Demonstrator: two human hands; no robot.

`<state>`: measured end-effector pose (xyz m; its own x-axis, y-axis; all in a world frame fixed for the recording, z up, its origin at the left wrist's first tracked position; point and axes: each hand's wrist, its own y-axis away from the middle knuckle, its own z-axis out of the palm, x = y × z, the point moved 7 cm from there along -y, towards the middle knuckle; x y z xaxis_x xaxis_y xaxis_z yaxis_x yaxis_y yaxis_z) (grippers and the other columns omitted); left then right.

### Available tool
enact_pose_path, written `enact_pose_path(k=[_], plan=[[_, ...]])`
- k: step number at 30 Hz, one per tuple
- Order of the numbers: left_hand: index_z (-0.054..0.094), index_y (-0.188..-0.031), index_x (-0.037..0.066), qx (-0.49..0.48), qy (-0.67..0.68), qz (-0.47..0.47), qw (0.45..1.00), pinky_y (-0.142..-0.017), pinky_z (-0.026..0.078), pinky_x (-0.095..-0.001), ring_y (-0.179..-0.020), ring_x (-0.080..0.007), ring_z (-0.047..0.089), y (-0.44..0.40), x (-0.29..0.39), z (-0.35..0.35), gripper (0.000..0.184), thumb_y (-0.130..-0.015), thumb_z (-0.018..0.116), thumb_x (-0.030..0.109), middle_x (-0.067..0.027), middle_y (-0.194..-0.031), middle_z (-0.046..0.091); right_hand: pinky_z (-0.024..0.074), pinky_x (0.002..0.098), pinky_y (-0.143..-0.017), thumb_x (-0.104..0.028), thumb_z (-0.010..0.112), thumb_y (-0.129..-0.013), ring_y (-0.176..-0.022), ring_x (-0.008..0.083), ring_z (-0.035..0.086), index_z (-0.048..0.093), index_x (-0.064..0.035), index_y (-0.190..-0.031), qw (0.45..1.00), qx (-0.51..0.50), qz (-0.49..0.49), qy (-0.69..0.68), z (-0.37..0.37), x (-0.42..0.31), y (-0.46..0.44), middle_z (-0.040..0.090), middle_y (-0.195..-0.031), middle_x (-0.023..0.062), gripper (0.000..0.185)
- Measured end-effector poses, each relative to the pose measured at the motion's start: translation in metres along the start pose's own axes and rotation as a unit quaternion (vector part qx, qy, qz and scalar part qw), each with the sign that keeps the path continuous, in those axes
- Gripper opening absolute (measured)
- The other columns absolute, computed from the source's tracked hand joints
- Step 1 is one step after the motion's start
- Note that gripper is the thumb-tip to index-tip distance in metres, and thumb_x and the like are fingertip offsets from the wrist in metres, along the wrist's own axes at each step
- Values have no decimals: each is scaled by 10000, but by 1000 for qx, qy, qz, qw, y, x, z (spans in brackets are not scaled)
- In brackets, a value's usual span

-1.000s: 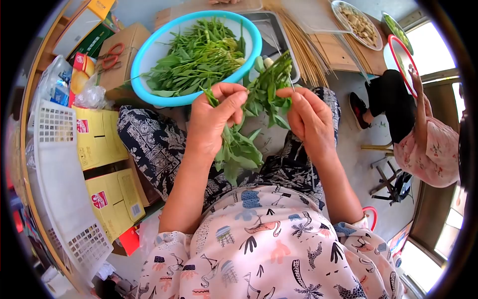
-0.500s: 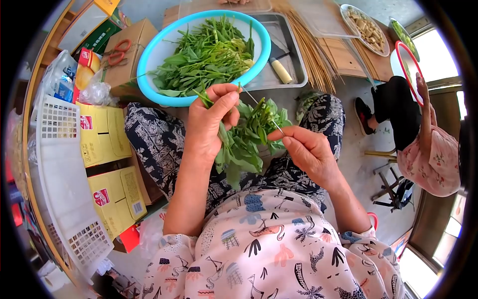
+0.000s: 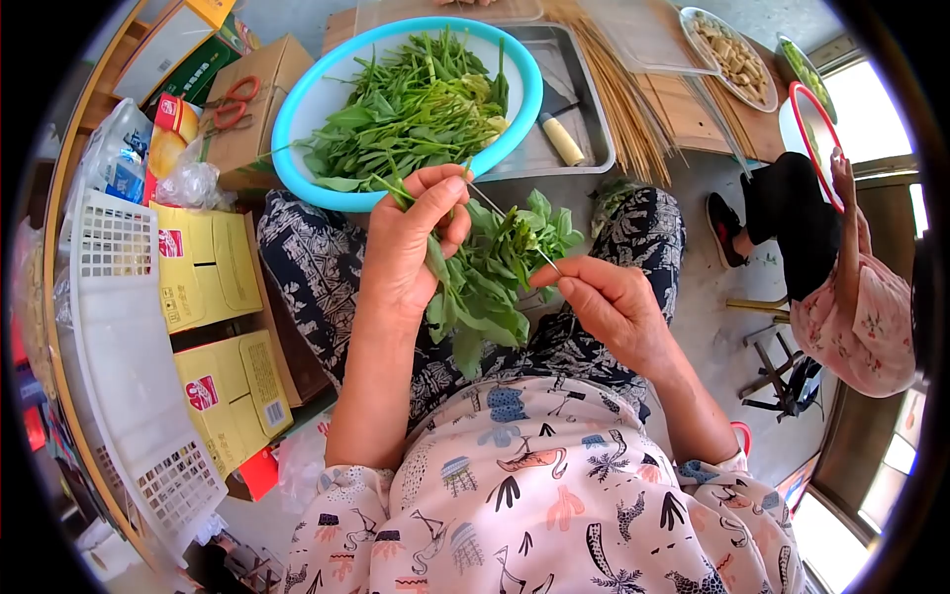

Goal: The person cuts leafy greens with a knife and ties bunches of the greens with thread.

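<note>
My right hand (image 3: 616, 305) is closed in a pinch on the lower end of a thin skewer (image 3: 489, 199). A bunch of leafy greens (image 3: 485, 287) is threaded along the skewer's middle and hangs over my lap. My left hand (image 3: 416, 233) is at the skewer's upper tip, closed on some leafy green stems, part of which show behind the fingers. Just beyond that hand stands a blue-rimmed bowl (image 3: 531, 99) heaped with loose leafy greens (image 3: 416, 119).
A metal tray (image 3: 594, 89) holds a knife with a cream handle (image 3: 561, 141). Beside it lie many thin bamboo sticks (image 3: 618, 89) and a plate of pale chunks (image 3: 732, 61). Scissors (image 3: 236, 102) rest on a cardboard box (image 3: 267, 74) at left. Another person (image 3: 861, 317) sits at right.
Both hands have shifted very slightly left with the skewer and greens. My left hand stays at the skewer's tip. The view has moved a little.
</note>
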<state>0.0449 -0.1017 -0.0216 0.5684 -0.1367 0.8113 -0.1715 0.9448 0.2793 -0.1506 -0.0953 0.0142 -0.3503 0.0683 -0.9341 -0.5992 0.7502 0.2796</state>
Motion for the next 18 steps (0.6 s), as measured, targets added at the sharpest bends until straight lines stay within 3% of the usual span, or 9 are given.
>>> enact_pose_path(k=[18], plan=[[608, -993, 1, -5, 16, -13, 1000, -413, 329, -185, -532, -81, 511, 1, -2, -1, 218, -842, 667, 146, -30, -778, 596, 372, 254, -497, -126, 492, -938, -511, 75, 407, 639, -9, -1015, 1000, 0, -15, 6, -1, 0, -1, 440, -556, 22, 203]])
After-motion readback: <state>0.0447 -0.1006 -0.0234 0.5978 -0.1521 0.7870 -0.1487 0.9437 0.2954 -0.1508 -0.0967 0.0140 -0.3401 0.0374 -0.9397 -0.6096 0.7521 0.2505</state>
